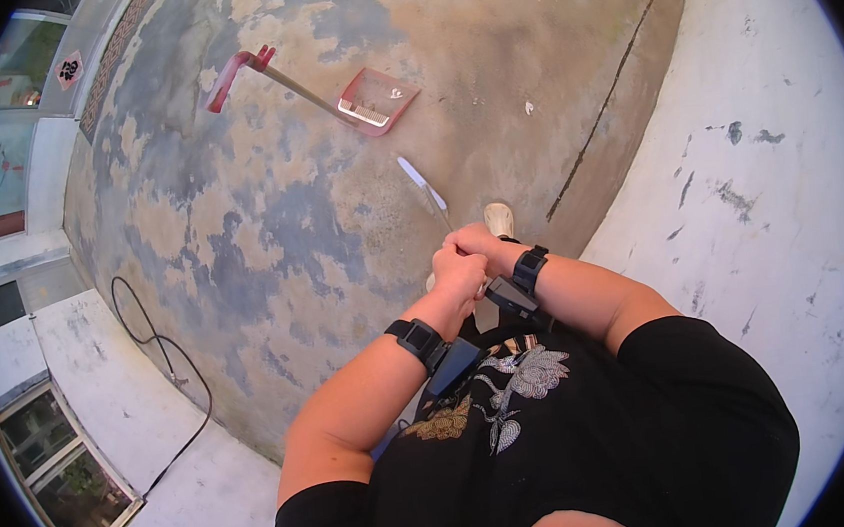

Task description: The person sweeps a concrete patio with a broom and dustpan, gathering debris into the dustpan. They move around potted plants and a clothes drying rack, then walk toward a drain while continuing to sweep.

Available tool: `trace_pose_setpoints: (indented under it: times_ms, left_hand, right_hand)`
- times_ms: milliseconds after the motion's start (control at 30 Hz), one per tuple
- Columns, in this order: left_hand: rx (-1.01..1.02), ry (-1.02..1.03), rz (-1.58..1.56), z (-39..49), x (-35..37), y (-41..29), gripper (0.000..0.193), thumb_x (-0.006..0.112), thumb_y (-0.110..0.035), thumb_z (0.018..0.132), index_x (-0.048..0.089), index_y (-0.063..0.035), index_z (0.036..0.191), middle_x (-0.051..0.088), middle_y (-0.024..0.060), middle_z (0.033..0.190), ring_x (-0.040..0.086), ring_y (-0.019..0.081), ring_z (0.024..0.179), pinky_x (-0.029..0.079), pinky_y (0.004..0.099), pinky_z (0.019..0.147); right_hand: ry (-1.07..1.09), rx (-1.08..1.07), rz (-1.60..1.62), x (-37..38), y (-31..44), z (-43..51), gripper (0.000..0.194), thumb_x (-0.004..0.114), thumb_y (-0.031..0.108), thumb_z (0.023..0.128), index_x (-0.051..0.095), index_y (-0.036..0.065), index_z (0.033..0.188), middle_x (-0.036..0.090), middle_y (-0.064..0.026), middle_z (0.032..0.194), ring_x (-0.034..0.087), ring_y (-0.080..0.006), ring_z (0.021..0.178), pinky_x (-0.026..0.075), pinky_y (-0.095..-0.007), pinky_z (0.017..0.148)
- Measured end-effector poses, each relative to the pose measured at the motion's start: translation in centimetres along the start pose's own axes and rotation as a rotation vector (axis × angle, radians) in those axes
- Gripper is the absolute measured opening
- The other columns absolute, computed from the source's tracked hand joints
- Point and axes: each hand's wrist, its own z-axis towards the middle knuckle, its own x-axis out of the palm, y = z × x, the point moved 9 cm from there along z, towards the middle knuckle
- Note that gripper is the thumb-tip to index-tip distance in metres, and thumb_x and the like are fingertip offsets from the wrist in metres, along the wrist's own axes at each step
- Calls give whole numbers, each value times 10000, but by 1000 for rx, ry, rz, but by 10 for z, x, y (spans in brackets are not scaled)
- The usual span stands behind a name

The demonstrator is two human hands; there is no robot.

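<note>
Both hands are closed around the handle of what looks like a broom, in front of my waist. My left hand [461, 275] is nearer my body, and my right hand [475, 239] touches it from just beyond. From them the thin handle runs away to a narrow white broom head [422, 183] low over the concrete floor; its bristles are hard to make out. Beyond the head is a translucent red dustpan [378, 102] with a white toothed comb strip [363, 112], small pale scraps inside and a long handle [301, 90] ending in a red grip.
A pale scrap [529, 108] lies on the floor right of the dustpan. My light shoe [499, 220] is just beyond my hands. A white wall [731, 184] borders the right side. On the left, a black hose or cable [204, 392] loops near a window [63, 468].
</note>
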Motion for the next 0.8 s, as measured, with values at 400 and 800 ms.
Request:
trace_pose_setpoints:
  times_ms: [400, 800]
  left_hand:
    - [-73, -54, 13, -42, -22, -19, 168, 489, 66, 771, 482, -41, 900, 466, 37, 626, 426, 120, 445, 321, 251, 353]
    - [-15, 261, -23, 30, 110, -52, 152, 511, 63, 783, 493, -28, 903, 496, 44, 668, 441, 120, 464, 332, 266, 350]
  right_hand:
    - [349, 122, 10, 66, -9, -15, 156, 602, 146, 800, 580, -1, 755, 610, -108, 713, 578, -205, 576, 453, -367, 513]
    - [-65, -73, 48, -97, 73, 10, 141, 636, 39, 722, 574, -23, 613, 589, -130, 629, 577, -190, 535, 415, -350, 428]
